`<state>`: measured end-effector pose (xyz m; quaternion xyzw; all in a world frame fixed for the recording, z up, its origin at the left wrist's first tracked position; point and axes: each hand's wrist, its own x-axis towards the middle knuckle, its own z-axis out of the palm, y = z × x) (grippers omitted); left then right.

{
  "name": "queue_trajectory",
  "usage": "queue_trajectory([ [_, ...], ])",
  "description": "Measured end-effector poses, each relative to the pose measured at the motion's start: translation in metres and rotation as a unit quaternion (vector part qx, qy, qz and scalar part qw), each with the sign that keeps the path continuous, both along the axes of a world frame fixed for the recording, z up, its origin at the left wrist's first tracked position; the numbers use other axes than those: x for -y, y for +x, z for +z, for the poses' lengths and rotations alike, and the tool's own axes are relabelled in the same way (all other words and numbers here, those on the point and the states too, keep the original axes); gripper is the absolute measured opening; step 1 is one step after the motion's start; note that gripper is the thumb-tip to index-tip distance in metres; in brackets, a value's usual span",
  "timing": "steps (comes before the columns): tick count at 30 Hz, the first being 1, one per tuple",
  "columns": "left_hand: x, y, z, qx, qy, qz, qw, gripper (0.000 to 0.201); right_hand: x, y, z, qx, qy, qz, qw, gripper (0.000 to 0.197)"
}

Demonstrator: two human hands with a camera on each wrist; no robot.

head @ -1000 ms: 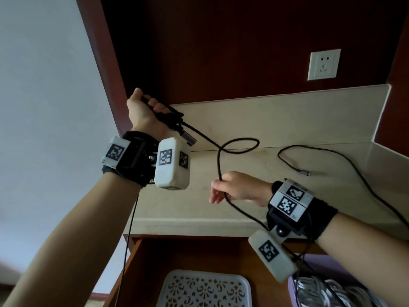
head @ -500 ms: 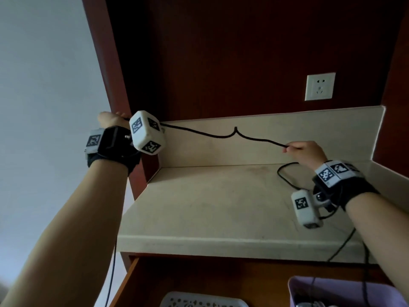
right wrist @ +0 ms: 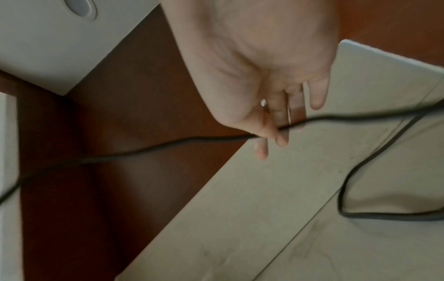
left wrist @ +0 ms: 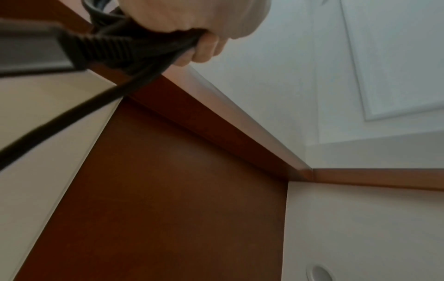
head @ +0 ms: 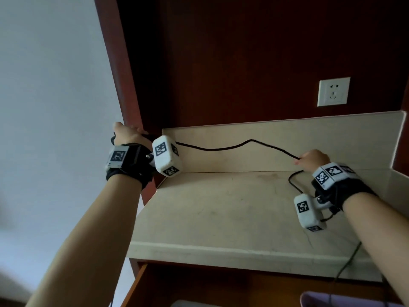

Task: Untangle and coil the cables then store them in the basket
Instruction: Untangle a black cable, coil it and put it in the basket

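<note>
Head view: the left hand [head: 127,135] is raised past the surface's [head: 221,207] back-left corner, and the right hand [head: 313,159] is over the back-right part. A black cable [head: 232,147] spans the two hands with a slight wave — not taut. Its remainder loops on the surface near the right wrist and runs off the front edge. A purple basket [head: 332,300] shows below the front-right corner.

Left wrist view: the left grip is clenched around a gathered bundle of cable [left wrist: 134,49], with a ribbed plug collar beside the fingers [left wrist: 204,49]. Keep this grip firm; it likely anchors the coil.

Right wrist view: the right grip pinches the cable [right wrist: 168,146] between thumb and fingertips [right wrist: 281,140]. Hold lightly — let the cable slide so kinks work out before the next loop is carried to the left hand.
</note>
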<state>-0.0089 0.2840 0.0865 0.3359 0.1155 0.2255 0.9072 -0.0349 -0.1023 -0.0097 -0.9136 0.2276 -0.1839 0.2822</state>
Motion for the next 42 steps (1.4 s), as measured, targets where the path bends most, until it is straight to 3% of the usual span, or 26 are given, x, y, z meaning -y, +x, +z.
queue_trajectory([
  [2,0.009,-0.007,-0.001,0.003,0.003,0.022,1.0,0.045,-0.014,0.003,0.005,-0.006,-0.002,0.03,1.0,0.029],
  [5,0.033,-0.015,0.001,0.055,-0.022,0.016,0.998,0.04,-0.052,-0.003,0.017,0.111,0.014,0.119,0.987,0.029],
  [9,0.058,-0.028,-0.001,0.098,0.005,-0.016,0.995,0.037,-0.118,-0.038,0.041,0.344,0.068,0.19,0.917,0.038],
  [12,0.068,-0.036,-0.005,0.124,0.045,-0.032,0.991,0.036,-0.153,-0.069,0.056,0.421,0.027,0.289,0.859,0.039],
  [14,0.072,-0.043,-0.01,0.133,0.058,-0.04,0.989,0.036,-0.168,-0.083,0.06,0.388,-0.065,0.348,0.851,0.038],
  [16,0.074,-0.05,-0.014,0.137,0.056,-0.062,0.987,0.037,-0.172,-0.086,0.055,0.304,-0.185,0.348,0.867,0.035],
  [18,0.075,-0.057,-0.017,0.14,0.034,-0.096,0.985,0.039,-0.166,-0.082,0.046,0.18,-0.227,0.35,0.891,0.04],
  [20,0.076,-0.064,-0.018,0.151,0.013,-0.135,0.979,0.041,-0.155,-0.074,0.033,0.077,-0.213,0.391,0.892,0.032],
  [23,0.076,-0.071,-0.02,0.173,0.004,-0.19,0.966,0.042,-0.14,-0.065,0.019,0.013,-0.154,0.425,0.892,0.02],
  [26,0.069,-0.075,-0.022,0.204,-0.019,-0.254,0.945,0.042,-0.124,-0.061,0.015,-0.005,-0.128,0.431,0.893,0.027],
  [32,0.053,-0.072,-0.031,0.256,0.021,-0.335,0.906,0.043,-0.099,-0.056,0.025,-0.025,0.068,0.435,0.898,0.022],
  [36,0.047,-0.073,-0.033,0.266,0.057,-0.351,0.896,0.044,-0.09,-0.059,0.026,-0.011,0.183,0.382,0.906,0.015],
  [39,0.05,-0.076,-0.034,0.261,0.098,-0.342,0.897,0.043,-0.104,-0.066,0.025,-0.046,0.155,0.399,0.903,0.026],
  [42,0.056,-0.081,-0.036,0.251,0.116,-0.331,0.902,0.043,-0.131,-0.075,0.024,-0.126,0.016,0.398,0.909,0.045],
])
